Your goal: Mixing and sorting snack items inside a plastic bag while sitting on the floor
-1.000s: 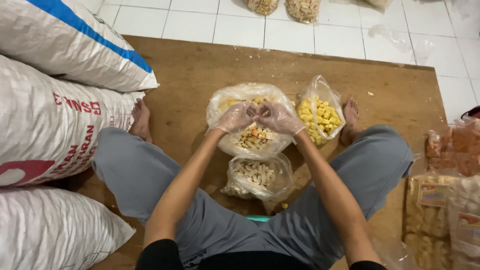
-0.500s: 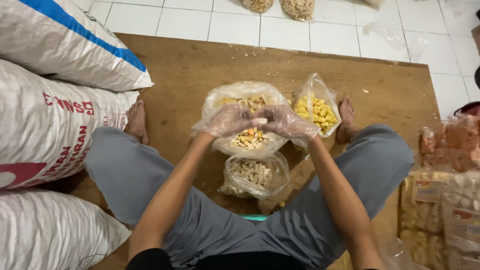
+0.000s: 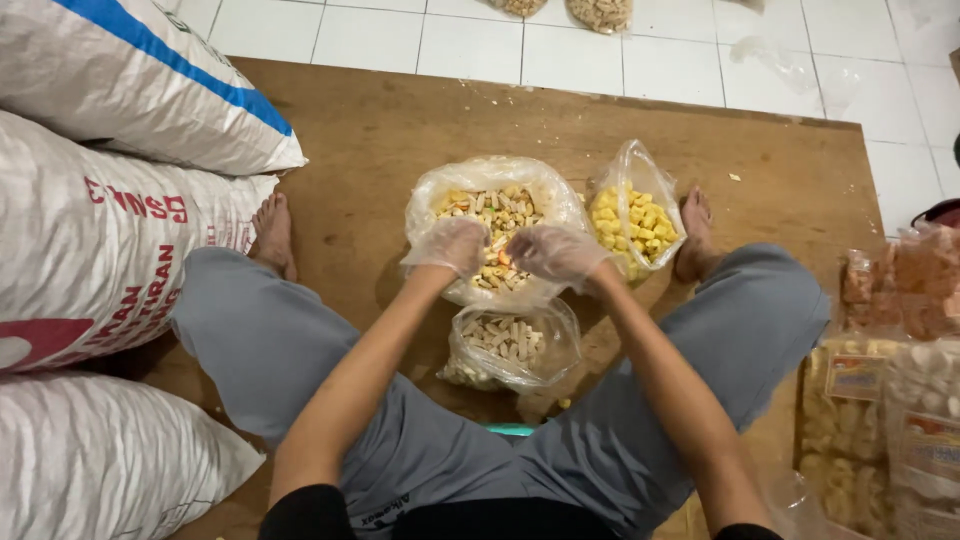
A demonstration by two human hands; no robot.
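Both gloved hands, left [image 3: 455, 245] and right [image 3: 555, 252], pinch snacks over the big bag [image 3: 432, 195]; best keep them low to avoid spills.

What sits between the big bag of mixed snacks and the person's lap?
In the head view, a smaller clear bag of pale stick snacks lies on the wooden board, between the big mixed-snack bag and the lap.

Even indoor light; soft shadows; edges bowed; right packets perhaps blurred.
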